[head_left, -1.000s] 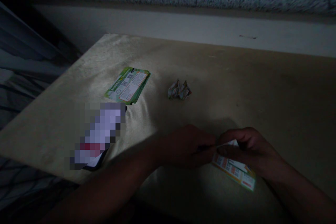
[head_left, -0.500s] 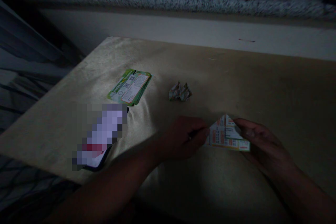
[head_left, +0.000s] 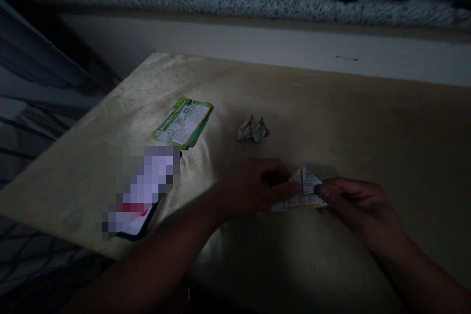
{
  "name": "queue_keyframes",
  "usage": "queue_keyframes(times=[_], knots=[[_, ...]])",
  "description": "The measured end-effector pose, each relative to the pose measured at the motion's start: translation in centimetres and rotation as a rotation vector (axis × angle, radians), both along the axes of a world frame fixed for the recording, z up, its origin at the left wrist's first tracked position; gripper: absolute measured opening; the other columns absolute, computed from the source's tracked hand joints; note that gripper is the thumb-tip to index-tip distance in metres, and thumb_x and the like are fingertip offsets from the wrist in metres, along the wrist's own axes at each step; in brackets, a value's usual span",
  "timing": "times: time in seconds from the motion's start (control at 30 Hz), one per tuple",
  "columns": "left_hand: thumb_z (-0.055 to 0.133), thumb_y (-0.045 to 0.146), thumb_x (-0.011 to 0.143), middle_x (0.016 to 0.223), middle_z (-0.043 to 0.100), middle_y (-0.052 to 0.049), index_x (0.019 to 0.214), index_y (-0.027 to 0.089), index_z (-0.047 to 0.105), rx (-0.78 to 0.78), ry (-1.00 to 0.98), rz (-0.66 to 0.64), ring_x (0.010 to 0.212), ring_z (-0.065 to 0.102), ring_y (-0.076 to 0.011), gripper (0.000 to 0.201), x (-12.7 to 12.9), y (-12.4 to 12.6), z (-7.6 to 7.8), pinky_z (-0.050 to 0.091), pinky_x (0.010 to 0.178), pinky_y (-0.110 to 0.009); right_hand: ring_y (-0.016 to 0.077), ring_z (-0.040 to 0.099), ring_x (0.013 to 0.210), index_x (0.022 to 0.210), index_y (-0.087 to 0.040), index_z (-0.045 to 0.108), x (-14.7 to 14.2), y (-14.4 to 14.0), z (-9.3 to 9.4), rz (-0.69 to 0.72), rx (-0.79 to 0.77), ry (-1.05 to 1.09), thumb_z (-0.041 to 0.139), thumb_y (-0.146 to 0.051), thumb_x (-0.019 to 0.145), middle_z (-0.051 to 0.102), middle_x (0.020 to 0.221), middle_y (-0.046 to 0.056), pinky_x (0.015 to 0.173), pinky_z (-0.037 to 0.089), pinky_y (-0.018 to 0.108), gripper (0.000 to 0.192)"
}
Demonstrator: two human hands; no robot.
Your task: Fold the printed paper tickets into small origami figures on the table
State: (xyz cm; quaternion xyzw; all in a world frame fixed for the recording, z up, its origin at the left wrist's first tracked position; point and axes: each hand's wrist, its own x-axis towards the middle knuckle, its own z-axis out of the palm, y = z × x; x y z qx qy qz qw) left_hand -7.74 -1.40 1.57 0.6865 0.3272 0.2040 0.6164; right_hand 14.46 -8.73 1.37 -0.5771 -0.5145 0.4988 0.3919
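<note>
A small printed paper (head_left: 303,191), folded to a peak with a centre crease, rests on the tan table (head_left: 368,122) between both hands. My left hand (head_left: 257,186) pinches its left side with thumb and fingers. My right hand (head_left: 353,206) grips its right side, thumb on top. A finished little folded paper piece (head_left: 253,130) sits on the table just beyond my left hand.
A stack of green printed leaflets (head_left: 183,122) lies at the left middle of the table. A phone with a blurred screen (head_left: 142,189) lies near the left front edge. A speckled ledge (head_left: 257,2) behind carries cans and packets. The scene is dim.
The paper went from flat and half hidden under my hands to a peaked triangle, then was folded narrower. Both hands moved closer together on it.
</note>
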Motion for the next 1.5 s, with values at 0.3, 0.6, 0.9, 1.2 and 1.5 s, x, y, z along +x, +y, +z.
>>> queue_keyframes(times=[0.3, 0.6, 0.9, 1.2, 1.5], knots=[[0.069, 0.046, 0.084, 0.075, 0.066, -0.003, 0.091, 0.011, 0.071, -0.197, 0.013, -0.019, 0.063, 0.056, -0.0099, 0.036, 0.6, -0.4, -0.6, 0.041, 0.057, -0.020, 0.0162, 0.063, 0.066, 0.070, -0.018, 0.071, -0.2, -0.1, -0.4, 0.129, -0.055, 0.143, 0.062, -0.045, 0.091, 0.068, 0.069, 0.004, 0.062, 0.051, 0.025, 0.035], [0.075, 0.037, 0.078, 0.074, 0.067, -0.002, 0.086, 0.010, 0.070, -0.229, -0.044, -0.099, 0.062, 0.057, -0.0087, 0.029, 0.3, -0.3, -0.4, 0.042, 0.056, -0.018, 0.0130, 0.061, 0.062, 0.074, -0.016, 0.075, 0.4, 0.1, -1.3, 0.177, -0.349, 0.506, 0.080, -0.041, 0.076, 0.067, 0.067, 0.003, 0.059, 0.049, 0.023, 0.026], [0.074, 0.033, 0.076, 0.067, 0.063, 0.001, 0.080, 0.010, 0.070, -0.144, 0.065, -0.141, 0.058, 0.052, -0.0070, 0.024, 0.4, -0.4, 0.1, 0.039, 0.052, -0.017, 0.0118, 0.058, 0.065, 0.081, -0.014, 0.075, 0.5, -0.1, -0.7, 0.402, -0.267, 0.329, 0.070, -0.036, 0.088, 0.069, 0.072, 0.004, 0.061, 0.045, 0.022, 0.023], [0.073, 0.036, 0.077, 0.068, 0.065, 0.001, 0.079, 0.011, 0.068, -0.182, 0.089, -0.115, 0.058, 0.054, -0.0074, 0.025, 0.3, -0.4, 0.2, 0.039, 0.051, -0.016, 0.0133, 0.058, 0.067, 0.076, -0.014, 0.073, 0.5, -0.1, -0.8, 0.363, -0.244, 0.376, 0.068, -0.045, 0.087, 0.065, 0.069, 0.004, 0.061, 0.046, 0.023, 0.033], [0.072, 0.041, 0.079, 0.065, 0.061, 0.002, 0.079, 0.012, 0.067, -0.194, 0.115, -0.068, 0.055, 0.050, -0.0066, 0.030, 0.3, -0.3, 0.0, 0.036, 0.048, -0.016, 0.0104, 0.056, 0.062, 0.080, -0.017, 0.075, -0.1, -0.3, -0.9, 0.258, -0.156, 0.179, 0.077, -0.033, 0.081, 0.066, 0.069, 0.002, 0.055, 0.043, 0.020, 0.016]])
